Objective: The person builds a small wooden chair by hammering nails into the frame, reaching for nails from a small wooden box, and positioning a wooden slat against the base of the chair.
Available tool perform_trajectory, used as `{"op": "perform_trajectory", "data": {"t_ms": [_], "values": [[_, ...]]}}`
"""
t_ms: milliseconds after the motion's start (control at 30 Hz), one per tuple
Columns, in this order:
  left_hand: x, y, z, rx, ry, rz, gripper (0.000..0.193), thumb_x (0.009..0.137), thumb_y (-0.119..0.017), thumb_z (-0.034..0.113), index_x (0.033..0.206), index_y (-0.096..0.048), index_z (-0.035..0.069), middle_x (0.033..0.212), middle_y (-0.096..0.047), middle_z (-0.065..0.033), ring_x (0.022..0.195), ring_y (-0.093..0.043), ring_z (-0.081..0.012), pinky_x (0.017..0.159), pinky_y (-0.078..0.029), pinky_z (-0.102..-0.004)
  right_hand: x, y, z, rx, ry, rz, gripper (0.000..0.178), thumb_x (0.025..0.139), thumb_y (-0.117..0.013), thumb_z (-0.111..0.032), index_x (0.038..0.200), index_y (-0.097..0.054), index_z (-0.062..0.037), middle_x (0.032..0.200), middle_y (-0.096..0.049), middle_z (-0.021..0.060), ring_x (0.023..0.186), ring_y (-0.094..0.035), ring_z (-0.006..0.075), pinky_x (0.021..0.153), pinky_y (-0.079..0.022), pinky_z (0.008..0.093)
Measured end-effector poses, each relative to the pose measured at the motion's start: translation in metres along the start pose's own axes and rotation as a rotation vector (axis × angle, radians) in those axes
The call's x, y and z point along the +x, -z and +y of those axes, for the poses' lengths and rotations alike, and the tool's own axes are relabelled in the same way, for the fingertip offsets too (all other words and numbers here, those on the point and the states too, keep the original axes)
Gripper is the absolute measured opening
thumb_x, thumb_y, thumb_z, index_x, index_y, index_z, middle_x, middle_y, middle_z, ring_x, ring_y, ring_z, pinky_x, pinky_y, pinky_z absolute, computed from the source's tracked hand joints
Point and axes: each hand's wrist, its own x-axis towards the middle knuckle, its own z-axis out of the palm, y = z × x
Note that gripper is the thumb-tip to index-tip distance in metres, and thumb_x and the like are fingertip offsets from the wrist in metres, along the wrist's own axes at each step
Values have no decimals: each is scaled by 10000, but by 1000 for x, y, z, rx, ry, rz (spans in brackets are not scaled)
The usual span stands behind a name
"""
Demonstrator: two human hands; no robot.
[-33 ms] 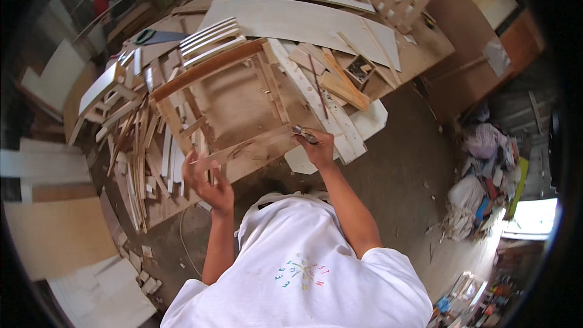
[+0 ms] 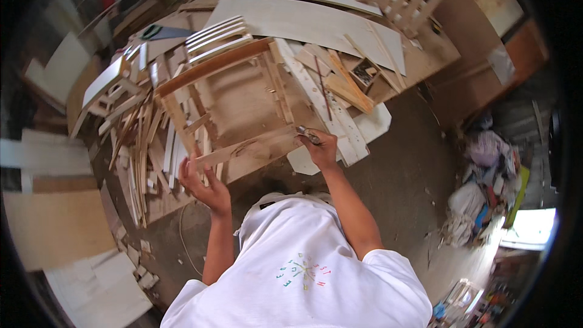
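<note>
Wooden frame on cluttered workbench, both hands at its near rail

The wooden frame (image 2: 215,67) lies on the workbench (image 2: 428,58), left of and above the centre of the frame of view. Its near rail (image 2: 252,148) faces the person. The right hand (image 2: 323,149) is closed around a small metal tool (image 2: 309,135) at the rail's right end. The left hand (image 2: 209,193) is at the left end, fingers extended and thumb well apart; whether it bears on the rail cannot be told.

Obstructions are noted on three sides. At left, loose wood strips (image 2: 149,146) crowd close to the wooden frame. Just beyond the far side stands a slatted piece (image 2: 218,39) with pale slats. At right runs a long white plank (image 2: 316,97), with a thin dark red stick (image 2: 322,88) across it.

Further out, a small open box (image 2: 364,73) holds scraps at upper right of centre. A wide white board (image 2: 310,26) spans the upper centre, and a green-handled saw (image 2: 164,32) lies at upper left. Off the bench, a heap of bags and cloth (image 2: 470,197) occupies the right edge; flat panels (image 2: 57,225) lie at lower left.
</note>
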Motion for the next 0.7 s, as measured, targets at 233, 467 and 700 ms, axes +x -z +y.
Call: {"op": "perform_trajectory", "data": {"t_ms": [233,467,700], "values": [[-22,25,-66,-415,513,-124,477,924,-679,-121,1380,-677,18,1249,-717,-90,1133,-693,-171,966,-578,-320,4,5,-3,38,-78,-47,239,839,-873,-67,1053,-801,10,859,-788,84,739,-696,101,680,-549,271],[-25,25,-64,-195,272,-24,344,849,-783,-98,1175,-793,13,992,-798,-97,889,-769,-166,815,-620,-289,12,13,15,44,15,-131,219,876,-821,17,1076,-772,91,986,-795,91,887,-697,91,821,-571,264],[-28,21,-67,-197,294,7,297,860,-782,-80,1142,-805,12,1043,-809,-133,937,-777,-161,840,-611,-291,15,20,14,61,-18,-181,207,895,-790,49,1093,-762,100,1007,-793,96,921,-710,101,859,-580,278]]}}
